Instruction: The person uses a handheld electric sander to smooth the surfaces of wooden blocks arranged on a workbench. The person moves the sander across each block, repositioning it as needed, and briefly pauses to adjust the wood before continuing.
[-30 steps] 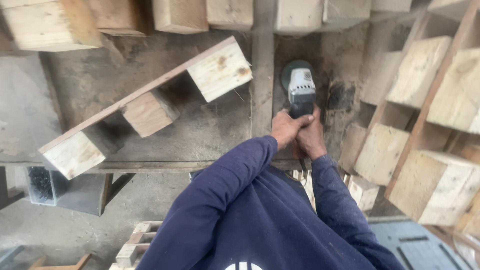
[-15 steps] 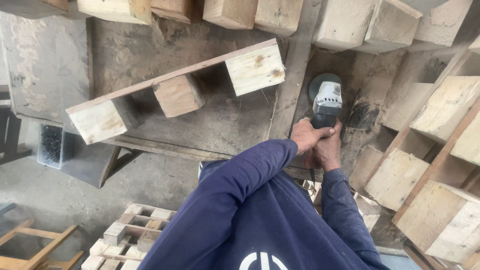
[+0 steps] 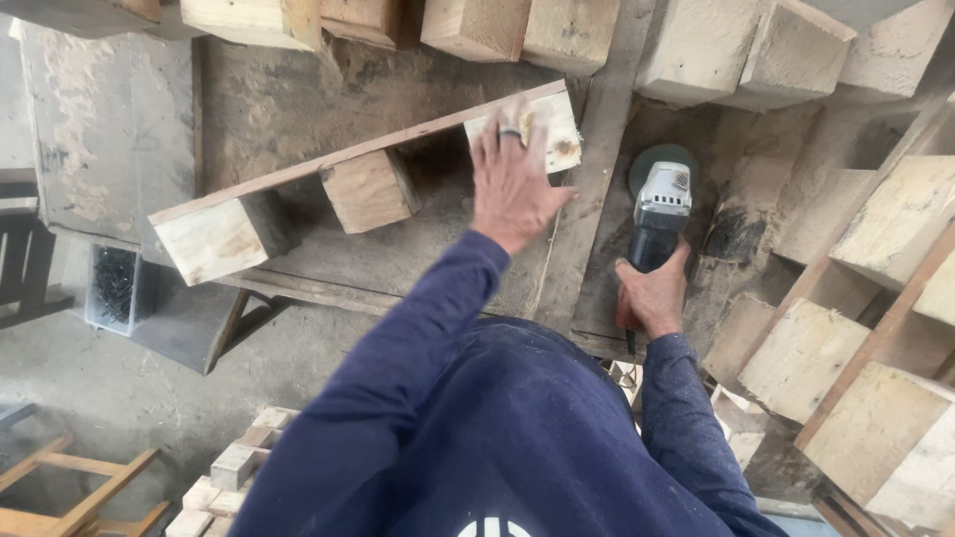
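Grey angle grinder [image 3: 659, 214], disc end away

Views: one only, the head camera, so no second view shares any part.
Position: worn on the person's head, above the shoulders and blue sleeves.
Direction: looks steeply down and forward onto the workbench [image 3: 298, 109].
Nearness: close; the torso fills the lower frame.
Reach of frame: bench top at the upper edge, concrete floor [image 3: 109, 398] at lower left, stacked wooden frames [image 3: 875, 328] at right.
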